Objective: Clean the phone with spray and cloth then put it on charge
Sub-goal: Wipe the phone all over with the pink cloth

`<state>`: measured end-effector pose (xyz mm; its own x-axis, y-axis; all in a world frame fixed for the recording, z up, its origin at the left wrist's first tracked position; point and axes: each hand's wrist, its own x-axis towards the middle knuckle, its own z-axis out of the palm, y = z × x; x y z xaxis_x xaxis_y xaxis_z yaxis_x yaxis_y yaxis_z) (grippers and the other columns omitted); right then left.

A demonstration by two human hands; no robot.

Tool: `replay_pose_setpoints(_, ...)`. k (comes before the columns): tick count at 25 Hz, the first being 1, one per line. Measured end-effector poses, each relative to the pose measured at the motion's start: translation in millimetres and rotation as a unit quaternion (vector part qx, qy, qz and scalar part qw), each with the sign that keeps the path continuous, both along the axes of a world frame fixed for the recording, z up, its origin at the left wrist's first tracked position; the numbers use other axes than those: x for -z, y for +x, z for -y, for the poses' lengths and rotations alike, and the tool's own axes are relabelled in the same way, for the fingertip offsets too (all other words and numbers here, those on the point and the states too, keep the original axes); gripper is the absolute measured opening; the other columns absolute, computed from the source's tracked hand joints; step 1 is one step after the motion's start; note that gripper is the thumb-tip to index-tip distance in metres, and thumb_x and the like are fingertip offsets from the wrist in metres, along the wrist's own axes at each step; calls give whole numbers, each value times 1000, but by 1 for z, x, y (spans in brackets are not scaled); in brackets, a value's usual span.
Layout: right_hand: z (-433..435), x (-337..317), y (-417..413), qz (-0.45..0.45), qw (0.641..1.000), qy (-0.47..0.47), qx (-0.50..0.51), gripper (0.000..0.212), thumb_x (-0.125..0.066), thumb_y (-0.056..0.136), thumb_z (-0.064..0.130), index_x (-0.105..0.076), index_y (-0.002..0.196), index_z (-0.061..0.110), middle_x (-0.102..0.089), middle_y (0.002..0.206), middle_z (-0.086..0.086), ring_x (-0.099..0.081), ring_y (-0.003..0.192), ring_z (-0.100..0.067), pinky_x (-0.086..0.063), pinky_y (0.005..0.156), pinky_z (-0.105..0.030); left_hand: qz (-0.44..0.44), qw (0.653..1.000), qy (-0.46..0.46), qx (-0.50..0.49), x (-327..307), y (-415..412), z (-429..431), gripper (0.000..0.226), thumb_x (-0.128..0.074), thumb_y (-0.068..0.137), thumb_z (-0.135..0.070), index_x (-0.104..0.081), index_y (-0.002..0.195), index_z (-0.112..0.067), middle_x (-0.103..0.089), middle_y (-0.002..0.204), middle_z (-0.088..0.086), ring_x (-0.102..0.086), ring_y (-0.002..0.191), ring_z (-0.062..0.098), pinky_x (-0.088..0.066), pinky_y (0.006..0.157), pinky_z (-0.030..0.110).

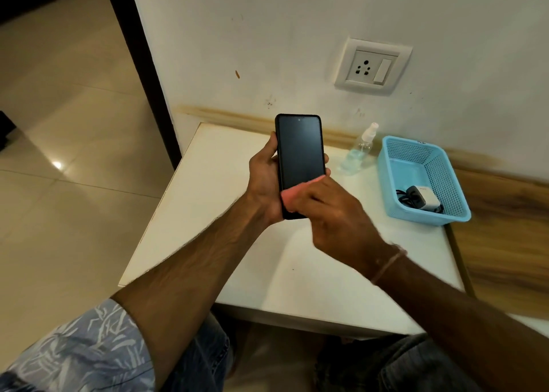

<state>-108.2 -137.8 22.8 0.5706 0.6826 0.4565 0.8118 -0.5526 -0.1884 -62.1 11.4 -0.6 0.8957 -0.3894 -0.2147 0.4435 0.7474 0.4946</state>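
Above the tabletop [297, 272], toward its far left corner, the phone [300, 154] stands upright in the left hand [264, 183], grip clamped across both long sides. The right hand [332, 213] has its grip closed on a pink cloth [297, 194], pressed to the lower screen. The phone is likely rigid, light, slick-glassed and breakable, so it is best held by its cased edges.

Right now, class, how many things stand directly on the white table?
2. The spray bottle stands by the wall; the blue basket sits to its right. The held phone doesn't count. The arms may hide more.
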Motion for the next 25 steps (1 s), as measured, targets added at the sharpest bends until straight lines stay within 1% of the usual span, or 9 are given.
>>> replay_pose_setpoints(3,11,-17,27,28,993,45,105,29,-61,80,-11,-72,101,5,-68,93,-11,-60,84,-33,-52,72,-38,3,1000,8,4,1,2,2,75,-43,92,-71,-64,127,-9,-66,113,17,-65,94,33,-52,87,42)
replay_pose_setpoints(5,-8,-26,36,-28,975,93,200,33,-59,87,0,-64,117,13,-65,96,-10,-59,87,-30,-49,76,-33,-8,999,30,11,3,-1,8,71,-45,92,-70,-70,121,-12,-69,112,16,-68,96,33,-54,88,43)
replay_pose_setpoints(6,-19,-25,32,-65,972,107,201,34,-58,89,7,-59,122,16,-65,99,-9,-60,88,-27,-48,78,-30,-14,999,35,10,4,-2,10,71,-45,92,-70,-70,122,-11,-69,116,18,-67,100,34,-52,93,44)
replay_pose_setpoints(8,-29,-14,15,-73,983,107,126,29,-61,90,10,-62,119,12,-67,106,-10,-63,94,-26,-49,85,-29,-15,1000,26,3,5,-2,8,77,-43,92,-69,-61,133,-6,-62,129,23,-63,106,34,-49,98,45)
replay_pose_setpoints(10,-12,-5,6,-49,994,85,45,26,-68,85,0,-71,110,6,-70,110,-8,-63,102,-25,-48,95,-28,-11,1000,-1,10,2,-1,3,80,-41,92,-70,-57,135,-3,-61,122,21,-62,100,32,-51,89,42)
replay_pose_setpoints(15,-2,-13,32,-30,985,108,128,31,-63,89,-1,-69,118,6,-66,121,-10,-57,114,-29,-44,103,-36,-18,1000,3,20,1,-1,9,73,-46,92,-68,-71,120,-5,-70,106,18,-69,93,34,-56,86,43)
replay_pose_setpoints(19,-9,11,1,-31,998,22,40,38,-64,87,-2,-62,125,1,-60,132,-12,-50,127,-33,-43,106,-47,-8,1000,2,10,3,1,4,83,-40,94,-67,-52,141,0,-62,114,19,-61,97,34,-48,88,42)
replay_pose_setpoints(22,18,15,-10,11,998,-59,-20,43,-69,85,-1,-61,127,2,-58,134,-11,-50,129,-31,-46,103,-49,6,1000,-7,-3,3,4,-1,77,-41,93,-66,-64,126,-1,-64,115,20,-60,96,36,-47,90,45)
replay_pose_setpoints(25,12,-1,15,27,998,-52,34,45,-66,86,-5,-58,130,2,-57,136,-12,-49,129,-32,-43,106,-43,-2,1000,10,5,4,5,2,72,-43,93,-67,-70,117,-5,-69,104,16,-66,92,33,-53,85,40)
